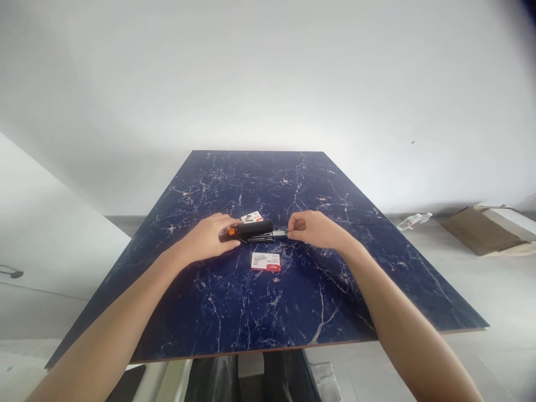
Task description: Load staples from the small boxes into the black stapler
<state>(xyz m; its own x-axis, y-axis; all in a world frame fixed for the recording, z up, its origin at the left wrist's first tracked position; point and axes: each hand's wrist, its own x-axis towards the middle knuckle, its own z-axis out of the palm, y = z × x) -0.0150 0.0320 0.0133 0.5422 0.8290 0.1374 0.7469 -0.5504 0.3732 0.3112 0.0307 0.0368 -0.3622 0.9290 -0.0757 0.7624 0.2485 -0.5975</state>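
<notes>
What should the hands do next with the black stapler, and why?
Probably slide the tray further out. The left hand steadies the stapler on the table, and the right hand pinches its metal front end, which seems only partly out. Staple boxes wait nearby.

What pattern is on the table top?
Dark blue marble with white veins, on the table top, shown in the head view.
</notes>
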